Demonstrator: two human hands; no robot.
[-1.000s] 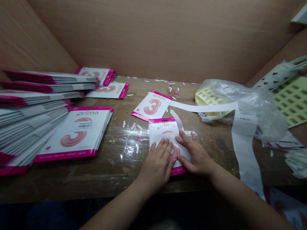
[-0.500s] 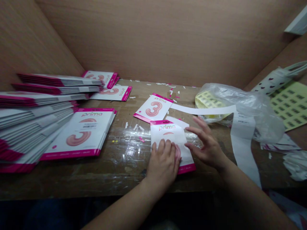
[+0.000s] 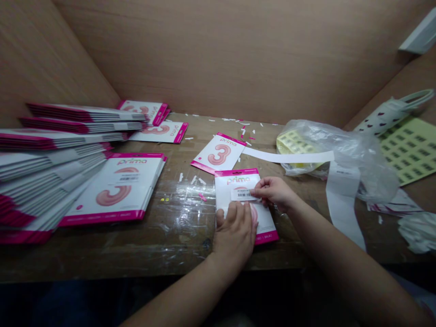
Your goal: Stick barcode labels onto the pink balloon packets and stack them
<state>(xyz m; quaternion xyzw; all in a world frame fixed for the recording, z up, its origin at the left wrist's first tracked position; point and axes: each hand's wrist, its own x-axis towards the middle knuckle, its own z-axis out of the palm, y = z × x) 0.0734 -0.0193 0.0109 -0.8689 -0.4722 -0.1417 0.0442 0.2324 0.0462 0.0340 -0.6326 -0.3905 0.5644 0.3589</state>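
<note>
A white and pink prima packet [image 3: 265,227] lies on the brown table in front of me. My left hand [image 3: 235,229] rests flat on its lower half, fingers spread a little. A small white barcode label [image 3: 242,195] is over the middle of the packet, its right end pinched between the thumb and finger of my right hand [image 3: 270,191]. Behind this packet lies another prima packet [image 3: 218,154] with a pink 3, turned at an angle. Part of the front packet's print is hidden by the label and my left hand.
Packet stacks [image 3: 68,177] fill the left, beside a labelled packet pile [image 3: 112,195]. A white paper strip [image 3: 344,195] bends down at the right, near a clear plastic bag [image 3: 340,136], yellow label sheet [image 3: 408,150] and crumpled paper [image 3: 417,231]. Paper scraps dot the table [image 3: 184,218].
My right hand has moved left onto the packet, its fingers now closed on the barcode label. The loose white piece behind the packet's top right is gone. My left hand stays on the packet.
</note>
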